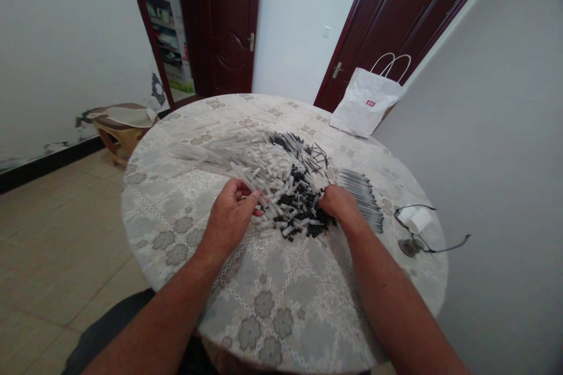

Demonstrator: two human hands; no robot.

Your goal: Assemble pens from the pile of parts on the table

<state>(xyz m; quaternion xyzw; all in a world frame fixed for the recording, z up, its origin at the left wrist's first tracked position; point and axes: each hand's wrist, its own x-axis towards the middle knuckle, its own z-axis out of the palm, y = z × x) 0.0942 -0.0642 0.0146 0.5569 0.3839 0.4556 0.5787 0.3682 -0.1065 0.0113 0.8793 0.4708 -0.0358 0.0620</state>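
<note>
Left hand [231, 217] curled, fingers pinched on white plastic tube [254, 192] at near edge of white tube heap [246, 161]. Right hand [339, 204] rests in pile of small black caps [303, 208]; fingers buried, so cannot tell whether apart or closed. Risk: sweeping wrist scatters caps across round worktop [264, 299] (loose pile, nothing walls it in). Around: thin black refills [308, 149] behind, assembled pens [365, 193] beside right hand, glasses [422, 228] near edge, paper bag [367, 102] far side.

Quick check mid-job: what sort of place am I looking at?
Probably a room in a home: a round table with a floral tablecloth, dark red wooden doors, and a white paper shopping bag against the wall.
</note>
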